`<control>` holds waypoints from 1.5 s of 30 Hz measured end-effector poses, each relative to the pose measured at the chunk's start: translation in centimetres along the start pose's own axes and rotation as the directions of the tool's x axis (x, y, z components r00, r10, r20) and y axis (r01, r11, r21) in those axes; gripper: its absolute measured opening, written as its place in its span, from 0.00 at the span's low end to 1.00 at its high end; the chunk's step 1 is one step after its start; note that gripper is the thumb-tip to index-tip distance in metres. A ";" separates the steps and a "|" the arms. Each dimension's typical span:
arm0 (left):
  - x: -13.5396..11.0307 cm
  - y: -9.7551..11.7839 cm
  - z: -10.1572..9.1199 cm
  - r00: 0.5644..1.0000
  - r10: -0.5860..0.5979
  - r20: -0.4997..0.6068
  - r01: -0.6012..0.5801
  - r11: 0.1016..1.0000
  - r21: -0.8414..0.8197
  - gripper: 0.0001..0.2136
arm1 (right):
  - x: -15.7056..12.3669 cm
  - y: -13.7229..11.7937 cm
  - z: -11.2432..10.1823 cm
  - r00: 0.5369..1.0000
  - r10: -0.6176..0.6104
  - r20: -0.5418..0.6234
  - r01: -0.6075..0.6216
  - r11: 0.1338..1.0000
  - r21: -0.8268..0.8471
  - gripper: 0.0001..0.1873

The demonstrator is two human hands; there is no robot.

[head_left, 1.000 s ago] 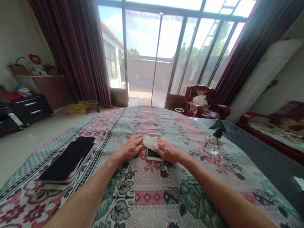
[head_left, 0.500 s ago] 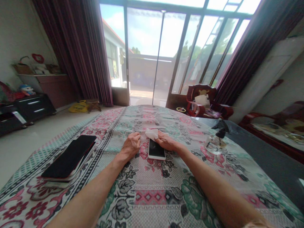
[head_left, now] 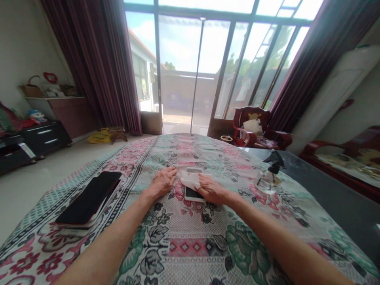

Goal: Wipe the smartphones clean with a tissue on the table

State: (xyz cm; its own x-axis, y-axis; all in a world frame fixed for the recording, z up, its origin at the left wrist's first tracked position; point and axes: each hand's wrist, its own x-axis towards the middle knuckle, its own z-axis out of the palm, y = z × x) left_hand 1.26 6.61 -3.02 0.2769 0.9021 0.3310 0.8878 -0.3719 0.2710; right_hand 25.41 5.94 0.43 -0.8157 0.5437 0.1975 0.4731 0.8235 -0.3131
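Observation:
A white-framed phone [head_left: 193, 194] lies screen up on the flowered tablecloth [head_left: 184, 245]. My right hand [head_left: 211, 189] presses a crumpled white tissue [head_left: 190, 179] onto the middle of the phone's screen, fingers closed over the tissue. My left hand [head_left: 162, 182] rests on the cloth just left of the phone, fingers curled and touching the phone's upper left edge. Both forearms reach in from the bottom of the view.
A black tablet in a folded case [head_left: 90, 198] lies at the table's left edge. A clear spray bottle with a black nozzle [head_left: 268, 177] stands at the right, where the bare dark tabletop [head_left: 332, 198] begins. Red wooden chairs [head_left: 255, 126] and a glass door stand beyond.
My right hand has drawn the tissue back down the phone from its far end to its middle. My left hand has stayed beside the phone.

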 end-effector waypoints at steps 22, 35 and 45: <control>2.4 -0.1 1.1 0.957 -0.187 -0.223 0.208 0.975 0.076 0.11 | -3.0 -4.2 -0.2 0.997 0.012 0.071 -0.013 1.000 0.003 0.24; 2.5 -0.4 0.7 0.899 -0.376 -0.224 0.403 0.911 0.088 0.11 | 2.7 2.3 0.7 0.994 0.102 -0.047 -0.105 0.994 -0.044 0.20; 2.2 0.0 0.1 0.906 -0.362 -0.217 0.391 0.914 0.109 0.12 | 3.9 3.8 0.5 0.990 0.115 -0.086 -0.122 0.989 -0.083 0.19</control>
State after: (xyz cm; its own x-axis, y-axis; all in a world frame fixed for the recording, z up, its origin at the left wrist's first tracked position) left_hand 1.93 8.57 -2.42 -0.1504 0.9049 0.3981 0.9596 0.0368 0.2789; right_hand 23.81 11.11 -0.45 -0.7245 0.6464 0.2391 0.5951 0.7617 -0.2562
